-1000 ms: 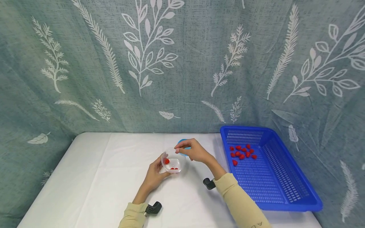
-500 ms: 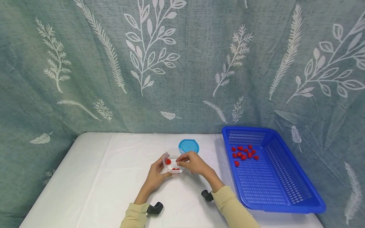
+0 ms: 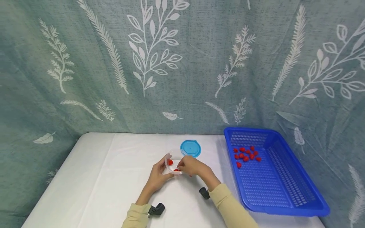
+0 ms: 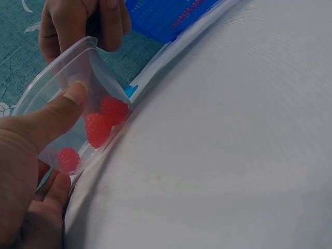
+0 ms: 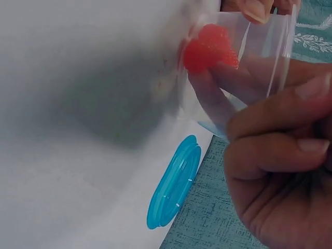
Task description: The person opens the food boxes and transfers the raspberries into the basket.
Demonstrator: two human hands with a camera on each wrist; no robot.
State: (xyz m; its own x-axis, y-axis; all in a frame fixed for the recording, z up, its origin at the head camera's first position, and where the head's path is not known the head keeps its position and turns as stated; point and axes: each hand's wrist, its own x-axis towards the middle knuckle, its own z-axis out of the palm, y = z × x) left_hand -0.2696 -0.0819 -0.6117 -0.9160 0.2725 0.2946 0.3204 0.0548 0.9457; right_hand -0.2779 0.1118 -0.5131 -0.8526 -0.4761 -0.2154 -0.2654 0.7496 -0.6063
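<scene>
A clear plastic container (image 3: 174, 152) is tilted low over the white table. My left hand (image 3: 156, 177) grips its side, the thumb pressed along the outer wall in the left wrist view. Several red raspberries (image 4: 98, 129) lie inside, some of them close together at the bottom. From the right, my right hand (image 3: 192, 165) reaches into the mouth, and its thumb and index finger pinch at a raspberry (image 5: 207, 49) in the right wrist view. Its remaining fingers curl outside the wall. A blue lid (image 3: 190, 148) lies just behind the container.
At the right stands a blue perforated basket (image 3: 285, 207), with several raspberries (image 3: 246, 158) grouped in its far left part. A green leaf-patterned curtain (image 3: 114, 95) hangs behind the white-covered table (image 3: 108, 177).
My right hand has moved down from above the container's rim into it, uncovering the blue lid. My left hand keeps holding the container. The whole head view has shifted slightly.
</scene>
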